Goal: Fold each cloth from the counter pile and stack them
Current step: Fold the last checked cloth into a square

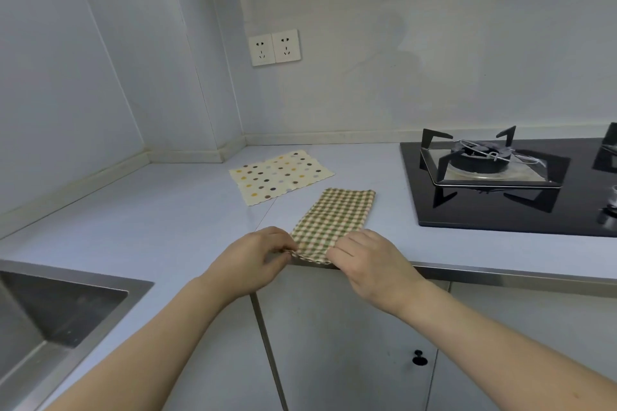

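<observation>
A green-and-cream checked cloth [334, 217] lies folded into a narrow strip on the pale counter [167, 217], its near end at the counter's front edge. My left hand [257, 257] pinches the near left corner of this cloth. My right hand [367, 260] grips the near right corner. A cream cloth with coloured dots [280, 175] lies flat and spread out farther back, to the left of the checked one and apart from it.
A black gas hob [500, 197] with a pan support occupies the counter's right side. A steel sink [50, 317] is sunk in at the near left. Two wall sockets [274, 47] sit above the corner. Cabinet doors with a black knob [419, 357] hang below.
</observation>
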`<state>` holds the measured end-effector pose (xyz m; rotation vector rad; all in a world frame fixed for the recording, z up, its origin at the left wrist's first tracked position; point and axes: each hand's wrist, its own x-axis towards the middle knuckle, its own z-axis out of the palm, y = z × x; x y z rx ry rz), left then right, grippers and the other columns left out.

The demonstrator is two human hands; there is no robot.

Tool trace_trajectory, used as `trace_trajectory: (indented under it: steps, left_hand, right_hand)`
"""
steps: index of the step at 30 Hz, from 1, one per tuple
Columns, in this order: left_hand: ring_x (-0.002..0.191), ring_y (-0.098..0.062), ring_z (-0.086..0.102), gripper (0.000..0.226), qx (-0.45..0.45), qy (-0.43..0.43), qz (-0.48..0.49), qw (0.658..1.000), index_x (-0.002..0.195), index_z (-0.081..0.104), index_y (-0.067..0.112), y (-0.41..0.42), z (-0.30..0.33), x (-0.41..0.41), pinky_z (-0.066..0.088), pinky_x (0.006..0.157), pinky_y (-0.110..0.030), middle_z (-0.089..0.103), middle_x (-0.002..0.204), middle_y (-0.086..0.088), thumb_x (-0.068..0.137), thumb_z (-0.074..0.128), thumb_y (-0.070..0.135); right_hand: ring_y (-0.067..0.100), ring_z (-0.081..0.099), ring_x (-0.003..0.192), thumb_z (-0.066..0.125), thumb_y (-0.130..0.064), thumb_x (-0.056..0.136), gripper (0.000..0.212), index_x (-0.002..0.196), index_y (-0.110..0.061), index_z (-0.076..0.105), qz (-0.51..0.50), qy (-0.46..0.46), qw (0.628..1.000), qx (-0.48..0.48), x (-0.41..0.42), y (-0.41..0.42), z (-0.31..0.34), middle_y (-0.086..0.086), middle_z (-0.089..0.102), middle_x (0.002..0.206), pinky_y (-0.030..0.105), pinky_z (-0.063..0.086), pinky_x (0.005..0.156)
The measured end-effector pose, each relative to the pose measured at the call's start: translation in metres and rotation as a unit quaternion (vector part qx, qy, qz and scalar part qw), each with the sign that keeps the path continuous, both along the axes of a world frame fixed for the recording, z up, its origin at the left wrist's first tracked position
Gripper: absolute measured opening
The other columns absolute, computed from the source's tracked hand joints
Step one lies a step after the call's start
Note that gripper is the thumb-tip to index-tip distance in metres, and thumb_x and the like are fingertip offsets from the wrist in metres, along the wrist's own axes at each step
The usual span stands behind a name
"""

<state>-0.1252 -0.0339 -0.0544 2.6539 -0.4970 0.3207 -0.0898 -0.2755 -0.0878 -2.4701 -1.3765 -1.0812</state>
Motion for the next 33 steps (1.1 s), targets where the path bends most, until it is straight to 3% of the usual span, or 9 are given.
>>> trace_trajectory:
  steps: [4, 8, 12, 16, 20, 24, 27, 29, 33]
  left_hand:
    - [0.105, 0.008, 0.060, 0.023, -0.008, 0.013, 0.007, 1.000, 0.112, 0.071, 0.034, 0.007, 0.003, 0.002, 0.049, 0.095, -0.023, 0.065, 0.111, 0.030, 0.096, 0.058, 0.023]
    - [0.105, 0.012, 0.058, 0.027, 0.001, 0.063, 0.015, 0.998, 0.116, 0.070, 0.034, 0.009, 0.012, 0.006, 0.043, 0.095, -0.011, 0.064, 0.113, 0.030, 0.097, 0.057, 0.022]
    - [0.096, 0.010, 0.059, 0.028, 0.040, 0.085, 0.005, 0.996, 0.116, 0.069, 0.037, 0.009, 0.023, 0.011, 0.044, 0.088, -0.008, 0.065, 0.109, 0.030, 0.098, 0.054, 0.022]
    - [0.093, -0.010, 0.065, 0.030, 0.177, -0.054, -0.020, 0.983, 0.111, 0.068, 0.031, 0.014, 0.015, 0.015, 0.053, 0.077, -0.033, 0.069, 0.106, 0.018, 0.097, 0.042, 0.025]
    - [0.088, -0.015, 0.068, 0.035, 0.249, -0.152, -0.076, 0.953, 0.102, 0.067, 0.025, 0.024, 0.006, 0.007, 0.057, 0.060, -0.035, 0.068, 0.104, 0.013, 0.088, 0.035, 0.021]
    - [0.105, -0.009, 0.064, 0.035, 0.215, -0.150, -0.081, 0.962, 0.111, 0.066, 0.023, 0.028, 0.002, -0.002, 0.058, 0.075, -0.030, 0.066, 0.118, 0.013, 0.085, 0.044, 0.029]
    - [0.131, -0.003, 0.042, 0.058, 0.206, -0.093, -0.060, 0.972, 0.138, 0.043, 0.030, 0.023, -0.004, 0.001, 0.043, 0.102, -0.024, 0.044, 0.144, 0.015, 0.085, 0.052, 0.050]
    - [0.138, -0.002, 0.031, 0.062, 0.211, -0.082, -0.071, 0.972, 0.145, 0.033, 0.037, 0.019, -0.007, 0.006, 0.032, 0.111, -0.024, 0.035, 0.151, 0.018, 0.088, 0.049, 0.055]
    - [0.119, -0.010, 0.054, 0.030, 0.192, -0.155, -0.087, 0.965, 0.115, 0.063, 0.026, 0.009, -0.001, 0.018, 0.048, 0.097, -0.027, 0.063, 0.120, 0.012, 0.093, 0.046, 0.036]
  right_hand:
    - [0.020, 0.060, 0.081, 0.055, 0.005, 0.073, 0.027, 0.093, -0.011, 0.064, 0.030, 0.033, 0.999, 0.007, 0.003, -0.003, 0.000, 0.001, 0.065, 0.092, 0.031, 0.050, 0.086]
    - [0.024, 0.066, 0.074, 0.035, -0.003, 0.077, 0.037, 0.097, -0.008, 0.065, 0.004, 0.091, 0.996, 0.000, 0.006, -0.005, -0.002, 0.006, 0.070, 0.085, 0.038, 0.057, 0.064]
    - [0.026, 0.067, 0.076, 0.029, 0.001, 0.077, 0.043, 0.099, -0.004, 0.065, 0.003, 0.096, 0.995, -0.016, 0.004, -0.006, -0.003, 0.009, 0.069, 0.086, 0.037, 0.057, 0.065]
    - [0.023, 0.068, 0.080, 0.029, -0.001, 0.082, 0.043, 0.103, -0.003, 0.067, 0.023, 0.079, 0.997, -0.007, 0.000, -0.008, -0.001, 0.008, 0.070, 0.090, 0.034, 0.057, 0.071]
    - [0.021, 0.069, 0.086, 0.040, -0.011, 0.086, 0.032, 0.102, -0.006, 0.067, 0.029, 0.095, 0.995, 0.002, 0.002, -0.006, -0.004, 0.005, 0.071, 0.093, 0.033, 0.057, 0.075]
    - [0.018, 0.068, 0.097, 0.052, -0.023, 0.084, 0.025, 0.102, -0.010, 0.064, 0.027, 0.076, 0.997, -0.009, 0.002, -0.006, -0.010, 0.002, 0.069, 0.102, 0.031, 0.057, 0.080]
    - [0.017, 0.062, 0.069, 0.059, -0.010, 0.082, 0.007, 0.087, -0.014, 0.062, 0.019, 0.069, 0.997, 0.020, 0.002, -0.001, -0.008, -0.002, 0.063, 0.081, 0.029, 0.050, 0.050]
    - [0.015, 0.042, 0.051, 0.068, -0.002, 0.073, 0.017, 0.078, -0.015, 0.057, 0.004, 0.078, 0.996, 0.034, 0.002, 0.002, -0.003, -0.004, 0.053, 0.066, 0.025, 0.033, 0.040]
    - [0.015, 0.041, 0.051, 0.057, -0.013, 0.088, 0.011, 0.079, -0.015, 0.053, -0.013, 0.171, 0.980, 0.104, 0.004, -0.002, 0.016, -0.007, 0.050, 0.063, 0.033, 0.041, 0.045]
